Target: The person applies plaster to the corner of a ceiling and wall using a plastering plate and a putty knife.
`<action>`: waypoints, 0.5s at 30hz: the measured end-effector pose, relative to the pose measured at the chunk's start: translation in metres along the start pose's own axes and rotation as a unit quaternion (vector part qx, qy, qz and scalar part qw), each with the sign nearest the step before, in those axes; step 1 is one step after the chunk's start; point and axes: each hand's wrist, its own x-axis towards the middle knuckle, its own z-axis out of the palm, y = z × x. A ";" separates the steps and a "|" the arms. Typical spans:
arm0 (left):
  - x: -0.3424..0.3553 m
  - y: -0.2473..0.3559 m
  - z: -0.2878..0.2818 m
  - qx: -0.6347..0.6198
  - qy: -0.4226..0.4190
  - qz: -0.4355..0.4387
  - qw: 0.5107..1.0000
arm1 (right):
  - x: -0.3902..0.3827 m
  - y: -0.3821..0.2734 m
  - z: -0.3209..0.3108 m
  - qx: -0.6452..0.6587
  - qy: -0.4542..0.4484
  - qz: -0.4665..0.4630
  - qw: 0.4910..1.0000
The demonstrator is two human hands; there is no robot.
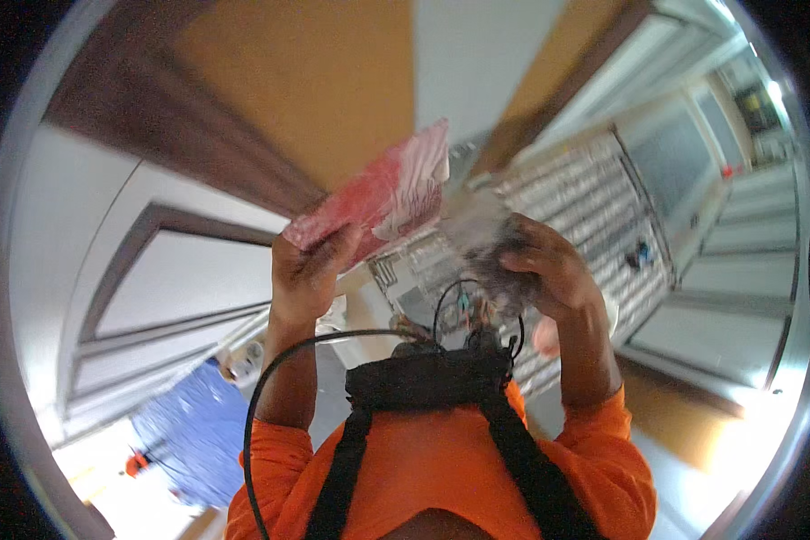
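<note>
The left hand (308,272) had its fingers closed on a red, white-smeared slab (378,195); the right hand (556,270) curled its fingers around a blurred grey thing (482,223).

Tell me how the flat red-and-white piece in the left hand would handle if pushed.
The flat red-and-white piece may be fairly stiff: it juts out beyond the left hand without visible droop. It looks thin for its breadth, so it is probably light. Blur hides its texture, so slipperiness is unclear.
</note>
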 end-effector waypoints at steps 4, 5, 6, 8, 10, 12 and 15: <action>0.048 -0.011 0.083 0.290 -0.184 0.162 0.925 | -0.004 -0.029 -0.084 0.035 0.009 -0.034 0.999; 0.048 -0.019 0.102 0.356 -0.221 0.207 0.884 | -0.019 -0.029 -0.108 0.046 0.028 -0.041 0.998; 0.040 -0.027 0.111 0.362 -0.243 0.179 0.882 | -0.041 -0.022 -0.124 0.040 0.059 -0.043 0.997; 0.036 -0.040 0.127 0.392 -0.296 0.127 0.862 | -0.085 -0.022 -0.146 0.051 0.119 -0.077 0.989; 0.059 -0.072 0.139 0.375 -0.289 0.130 0.871 | -0.103 -0.040 -0.173 0.038 0.185 -0.178 0.966; 0.070 -0.104 0.149 0.331 -0.244 0.053 0.910 | -0.133 -0.044 -0.206 0.012 0.282 -0.233 0.931; 0.075 -0.148 0.175 0.158 -0.147 -0.106 0.971 | -0.172 -0.012 -0.273 0.027 0.389 -0.275 0.879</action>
